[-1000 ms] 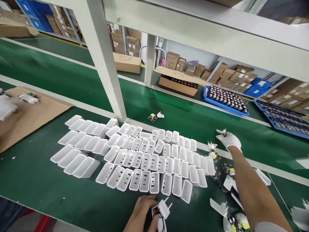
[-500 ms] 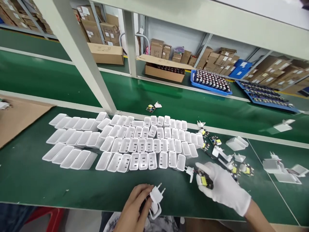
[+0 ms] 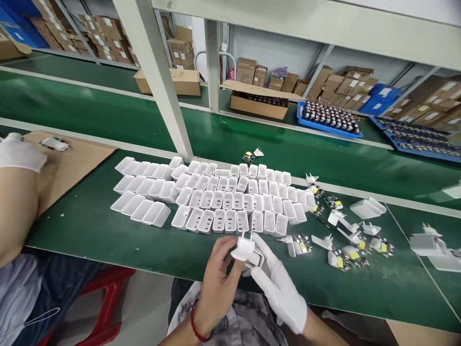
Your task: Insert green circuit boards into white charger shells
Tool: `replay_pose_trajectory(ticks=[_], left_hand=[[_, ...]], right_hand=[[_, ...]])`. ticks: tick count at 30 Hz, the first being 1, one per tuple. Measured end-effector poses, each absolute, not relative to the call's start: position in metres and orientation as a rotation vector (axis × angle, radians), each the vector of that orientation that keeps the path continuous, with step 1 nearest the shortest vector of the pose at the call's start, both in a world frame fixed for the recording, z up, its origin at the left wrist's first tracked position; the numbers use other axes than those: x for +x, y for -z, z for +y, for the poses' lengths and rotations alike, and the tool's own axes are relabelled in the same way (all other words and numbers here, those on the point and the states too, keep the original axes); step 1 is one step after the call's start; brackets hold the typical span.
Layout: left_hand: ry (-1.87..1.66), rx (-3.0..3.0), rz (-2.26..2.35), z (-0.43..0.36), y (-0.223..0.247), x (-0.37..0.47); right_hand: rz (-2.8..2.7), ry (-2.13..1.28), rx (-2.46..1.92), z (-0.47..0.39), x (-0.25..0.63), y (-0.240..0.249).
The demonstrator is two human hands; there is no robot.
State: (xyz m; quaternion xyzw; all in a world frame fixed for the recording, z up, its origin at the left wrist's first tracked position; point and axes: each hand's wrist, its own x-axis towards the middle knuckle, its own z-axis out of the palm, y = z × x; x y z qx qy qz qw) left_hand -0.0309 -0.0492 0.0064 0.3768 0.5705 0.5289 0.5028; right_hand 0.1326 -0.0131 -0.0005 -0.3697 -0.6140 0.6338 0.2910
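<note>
My bare left hand [image 3: 225, 269] pinches a white plug charger [image 3: 246, 248], its two metal pins pointing away from me and its case partly hidden by my fingers. My right hand [image 3: 279, 283], in a white glove, closes on the same charger's case from the right. Beyond them stand rows of open white plastic cases [image 3: 216, 198], slots showing in many. Just right of the rows lies a circuit board with a yellow block [image 3: 301, 245], beside a white plug cover [image 3: 291, 246]. More boards [image 3: 347, 259] and plug covers [image 3: 326, 241] lie scattered farther right.
At the left, a co-worker's gloved hand [image 3: 21, 154] rests over a cardboard sheet [image 3: 77, 166]. A grey post [image 3: 158, 86] rises behind the cases. Beyond the green belt [image 3: 324, 158] are a blue tray [image 3: 327, 129] and an open carton [image 3: 257, 106]. White cases [image 3: 367, 208] lie at right.
My right hand has let go of the circuit board, which now lies on the table, and has moved left to the charger in my left hand. The view has shifted left, bringing a co-worker's arm in.
</note>
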Motion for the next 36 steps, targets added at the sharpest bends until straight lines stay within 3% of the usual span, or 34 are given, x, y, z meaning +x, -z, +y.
replay_pose_trajectory(ticks=[3, 22, 29, 36], left_hand=[[-1.183, 0.971, 1.317, -0.05, -0.007, -0.034], [-0.928, 1.609, 1.281, -0.052, -0.002, -0.05], [-0.965, 1.441, 1.358, -0.035, -0.003, -0.052], [-0.822, 1.43, 1.502, -0.017, -0.022, -0.044]], right_hand=[[-1.337, -1.903, -0.982, -0.005, 0.117, 0.002], [-1.465, -1.902, -0.847, 0.013, 0.121, -0.011], [-1.503, -1.906, -0.952, 0.022, 0.133, -0.012], [-2.108, -0.954, -0.958, 0.018, 0.149, -0.01]])
